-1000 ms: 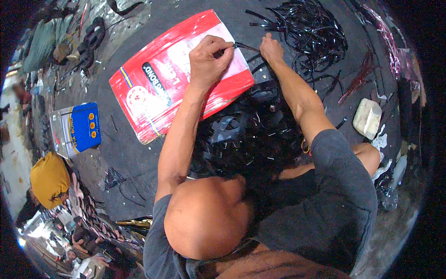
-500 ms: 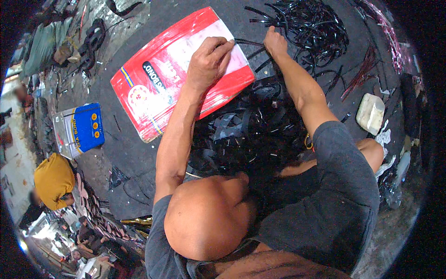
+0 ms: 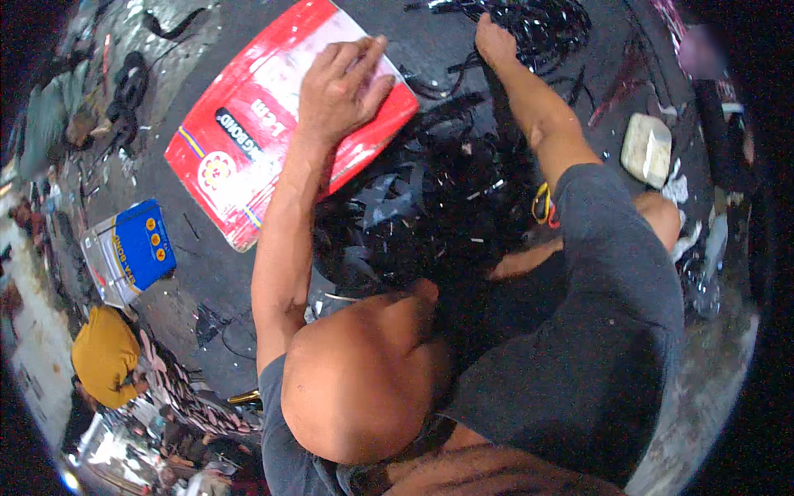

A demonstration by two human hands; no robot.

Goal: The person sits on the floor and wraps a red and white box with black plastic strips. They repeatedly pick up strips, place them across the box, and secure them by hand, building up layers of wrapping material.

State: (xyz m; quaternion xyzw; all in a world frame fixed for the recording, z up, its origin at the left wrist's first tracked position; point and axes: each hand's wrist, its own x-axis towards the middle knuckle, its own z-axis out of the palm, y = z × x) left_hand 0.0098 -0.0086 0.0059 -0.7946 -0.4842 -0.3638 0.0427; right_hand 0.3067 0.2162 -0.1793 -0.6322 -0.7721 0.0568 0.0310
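Note:
My left hand (image 3: 335, 93) is laid over a large red and white can (image 3: 273, 107), its fingers apart and nothing visible between them. Further right and forward, my right hand (image 3: 498, 43) is at the left edge of a tangled heap of shiny black strips (image 3: 550, 29). Its fingers are bent together, and what they hold, if anything, is hidden. Between my hands, a loose thin black strip (image 3: 430, 88) curves beside the can. Below my right forearm, a mass of black scraps (image 3: 405, 207) fills the space in front of my legs.
A blue and silver can (image 3: 136, 248) stands at the left. A whitish block (image 3: 647, 150) lies at the right, and a yellow-handled tool (image 3: 542, 203) is near my right knee. Another person in a yellow top (image 3: 106, 355) sits at the lower left.
My left fingers, earlier pinched on a black strip at the can's edge, have spread. That strip now lies loose. My right hand has shifted against the heap, and the whole view has tilted slightly.

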